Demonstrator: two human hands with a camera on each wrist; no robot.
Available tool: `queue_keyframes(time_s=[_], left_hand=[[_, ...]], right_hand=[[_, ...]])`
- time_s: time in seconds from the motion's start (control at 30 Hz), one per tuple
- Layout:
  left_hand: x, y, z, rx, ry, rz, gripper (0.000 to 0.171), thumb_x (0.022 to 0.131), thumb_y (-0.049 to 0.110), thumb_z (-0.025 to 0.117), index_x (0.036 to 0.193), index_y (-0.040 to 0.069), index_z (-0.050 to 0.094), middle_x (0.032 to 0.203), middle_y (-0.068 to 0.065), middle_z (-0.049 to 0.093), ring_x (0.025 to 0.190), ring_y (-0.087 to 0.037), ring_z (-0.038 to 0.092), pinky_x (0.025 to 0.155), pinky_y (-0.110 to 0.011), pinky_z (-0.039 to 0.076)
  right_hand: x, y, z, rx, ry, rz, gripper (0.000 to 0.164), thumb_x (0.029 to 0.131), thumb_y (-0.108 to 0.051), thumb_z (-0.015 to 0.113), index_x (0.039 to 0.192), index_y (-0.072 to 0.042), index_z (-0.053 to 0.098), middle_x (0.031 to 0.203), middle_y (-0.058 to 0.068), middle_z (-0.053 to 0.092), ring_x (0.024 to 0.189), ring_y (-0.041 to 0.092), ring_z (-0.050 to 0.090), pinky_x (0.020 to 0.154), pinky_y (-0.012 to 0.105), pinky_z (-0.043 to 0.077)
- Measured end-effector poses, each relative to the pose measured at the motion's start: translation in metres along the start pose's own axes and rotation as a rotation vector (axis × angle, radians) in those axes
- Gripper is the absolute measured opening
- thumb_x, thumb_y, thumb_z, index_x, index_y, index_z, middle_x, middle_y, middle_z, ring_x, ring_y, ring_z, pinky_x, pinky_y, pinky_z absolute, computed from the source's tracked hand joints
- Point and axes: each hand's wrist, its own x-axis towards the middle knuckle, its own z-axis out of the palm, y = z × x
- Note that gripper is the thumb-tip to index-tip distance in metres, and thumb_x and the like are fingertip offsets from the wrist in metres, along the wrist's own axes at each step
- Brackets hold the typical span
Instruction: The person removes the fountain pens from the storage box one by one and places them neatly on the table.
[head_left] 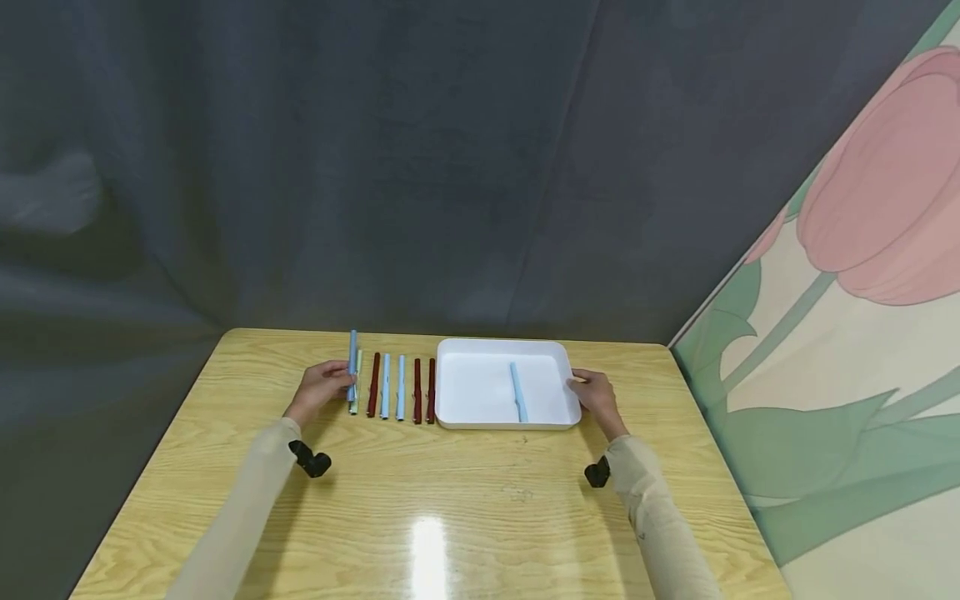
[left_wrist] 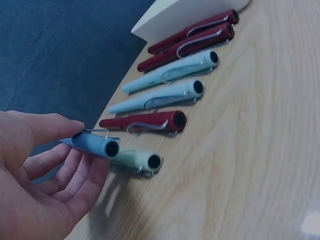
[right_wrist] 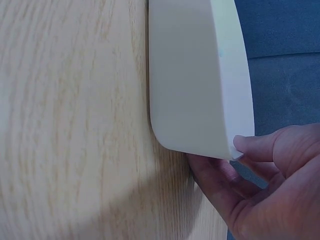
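My left hand (head_left: pixel 322 386) pinches a blue clip pen (left_wrist: pixel 95 143) between thumb and fingers, just above a pale green pen (left_wrist: pixel 140 161) lying on the table. To the right of the green one, several dark red pens (head_left: pixel 373 385) and light blue pens (head_left: pixel 386 387) lie side by side in a row. A white tray (head_left: pixel 474 417) stands at the row's right end, with one light blue pen (head_left: pixel 518 392) lying in it, slightly slanted. At the tray's right wall, my right hand (head_left: pixel 594 393) grips the rim, its thumb on top and its fingers at the outer side.
The wooden table (head_left: pixel 480 492) ends at the back against a dark curtain (head_left: pixel 420 167). A wall panel with a tulip pattern (head_left: pixel 885 200) rises along the right side. A small black device (head_left: pixel 310 459) sits on the left wrist, and another (head_left: pixel 597 472) on the right.
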Motion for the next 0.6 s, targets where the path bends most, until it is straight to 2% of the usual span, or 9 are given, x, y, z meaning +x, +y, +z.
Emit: queue_keyframes(time_s=[0.17, 0.33, 0.6], left_hand=[[-0.004, -0.001, -0.007, 0.046, 0.037, -0.012, 0.055, 0.102, 0.007, 0.064, 0.150, -0.012, 0.046, 0.143, -0.032, 0.055, 0.087, -0.001, 0.064, 0.078, -0.021, 0.058], [-0.008, -0.001, -0.011, 0.079, 0.051, -0.023, 0.054, 0.101, 0.007, 0.064, 0.148, -0.013, 0.047, 0.145, -0.034, 0.053, 0.091, -0.002, 0.061, 0.078, -0.019, 0.056], [-0.012, -0.004, -0.013, 0.075, 0.075, -0.023, 0.049, 0.098, 0.000, 0.065, 0.139, -0.020, 0.050, 0.120, -0.029, 0.068, 0.077, -0.007, 0.067, 0.071, -0.023, 0.060]], right_hand=[[-0.002, -0.001, 0.000, 0.010, -0.010, -0.013, 0.037, 0.102, -0.009, 0.064, 0.136, 0.008, 0.065, 0.113, 0.030, 0.071, 0.070, 0.013, 0.063, 0.055, 0.019, 0.050], [0.000, 0.000, 0.001, -0.006, -0.001, -0.010, 0.037, 0.102, -0.009, 0.065, 0.136, 0.007, 0.066, 0.110, 0.029, 0.072, 0.067, 0.011, 0.061, 0.054, 0.018, 0.048], [0.001, 0.000, 0.001, -0.006, -0.003, -0.006, 0.038, 0.101, -0.010, 0.066, 0.135, 0.007, 0.066, 0.101, 0.025, 0.073, 0.066, 0.012, 0.060, 0.053, 0.019, 0.047]])
